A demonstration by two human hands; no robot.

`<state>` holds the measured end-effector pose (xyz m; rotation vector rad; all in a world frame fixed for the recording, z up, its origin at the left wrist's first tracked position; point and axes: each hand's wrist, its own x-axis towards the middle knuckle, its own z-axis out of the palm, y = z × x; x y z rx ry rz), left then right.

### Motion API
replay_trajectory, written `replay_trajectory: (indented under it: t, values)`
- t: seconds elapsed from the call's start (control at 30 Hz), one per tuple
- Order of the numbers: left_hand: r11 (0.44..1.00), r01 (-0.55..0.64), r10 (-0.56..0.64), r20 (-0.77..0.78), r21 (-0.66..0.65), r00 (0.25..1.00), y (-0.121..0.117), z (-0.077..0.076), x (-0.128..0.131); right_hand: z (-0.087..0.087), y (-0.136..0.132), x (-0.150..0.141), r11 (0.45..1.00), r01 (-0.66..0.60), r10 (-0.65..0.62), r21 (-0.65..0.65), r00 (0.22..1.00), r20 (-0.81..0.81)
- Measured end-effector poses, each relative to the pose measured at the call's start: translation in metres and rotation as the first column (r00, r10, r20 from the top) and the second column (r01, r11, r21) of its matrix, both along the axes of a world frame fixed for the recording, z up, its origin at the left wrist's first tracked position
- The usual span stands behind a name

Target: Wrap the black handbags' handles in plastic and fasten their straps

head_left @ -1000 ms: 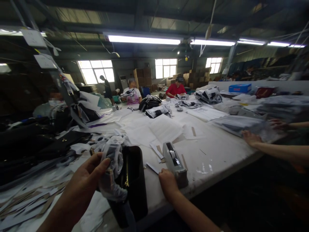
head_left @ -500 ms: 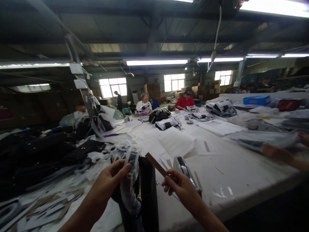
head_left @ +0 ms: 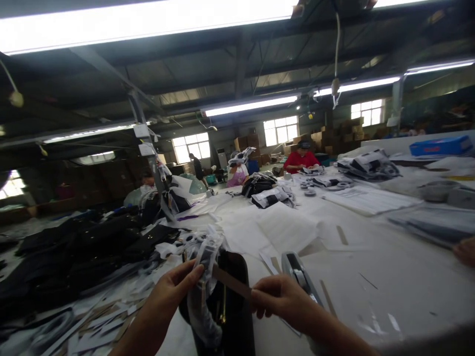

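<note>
My left hand (head_left: pixel 171 291) is closed around a bag handle (head_left: pixel 203 309) wrapped in clear plastic. The handle arches over a black bag (head_left: pixel 242 321) with a gold zipper, which stands upright at the table's near side. Between the thumb and fingers of my right hand (head_left: pixel 280 300) is a brown cardboard strip (head_left: pixel 233 284). Its far end reaches the wrapped handle beside my left fingers; whether it is tucked under the plastic I cannot tell. Just beyond my right hand sits a tape dispenser (head_left: pixel 297 271).
Black bags (head_left: pixel 100 247) are heaped at left, above scattered cardboard and paper strips (head_left: pixel 100 321). White sheets (head_left: pixel 289 227) and wrapped bags (head_left: pixel 272 198) lie across the table (head_left: pixel 371 262). A co-worker's hand (head_left: pixel 465 251) shows at right. A person in red (head_left: pixel 301 160) sits across.
My right hand has brought the cardboard strip leftward against the wrapped handle. The left hand keeps its hold. My view has tilted up and turned left, and the co-worker's hands have mostly left the picture.
</note>
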<state>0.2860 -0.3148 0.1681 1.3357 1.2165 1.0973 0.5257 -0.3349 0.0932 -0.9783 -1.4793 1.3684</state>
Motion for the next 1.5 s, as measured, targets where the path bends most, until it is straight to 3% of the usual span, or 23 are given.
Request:
replay_trajectory:
  t: [0.5,0.63,0.8,0.93,1.13,1.27,1.5]
  values:
    - [0.992,-0.120,0.121,-0.043,0.034,0.992,-0.021,0.008,-0.003,0.016,0.024,-0.003,0.993,-0.108,0.098,0.048,0.978,0.184]
    - [0.997,-0.073,0.074,-0.035,0.027,0.997,-0.025,0.010,0.002,0.015,0.030,-0.014,0.993,-0.098,0.090,0.063,0.988,0.124]
    - [0.999,0.032,-0.030,-0.049,0.041,0.998,-0.025,0.011,0.012,0.033,0.034,-0.036,0.980,-0.186,0.189,0.068,0.982,-0.033]
    - [0.995,0.067,-0.063,-0.067,0.068,0.996,-0.026,0.013,0.014,0.041,0.036,-0.042,0.955,-0.297,0.295,0.010,0.941,-0.165]
    - [0.981,0.148,-0.127,-0.161,0.126,0.979,-0.026,0.013,0.008,0.042,0.030,-0.038,0.925,-0.372,0.343,-0.075,0.904,-0.254]
    - [0.966,0.139,-0.087,-0.228,0.220,0.970,-0.028,0.014,0.008,0.050,0.020,-0.041,0.936,-0.345,0.310,-0.072,0.903,-0.298]
    - [0.971,0.093,-0.062,-0.145,0.218,0.987,-0.033,0.006,0.018,0.046,0.011,-0.052,0.984,-0.174,0.155,-0.038,0.943,-0.295]
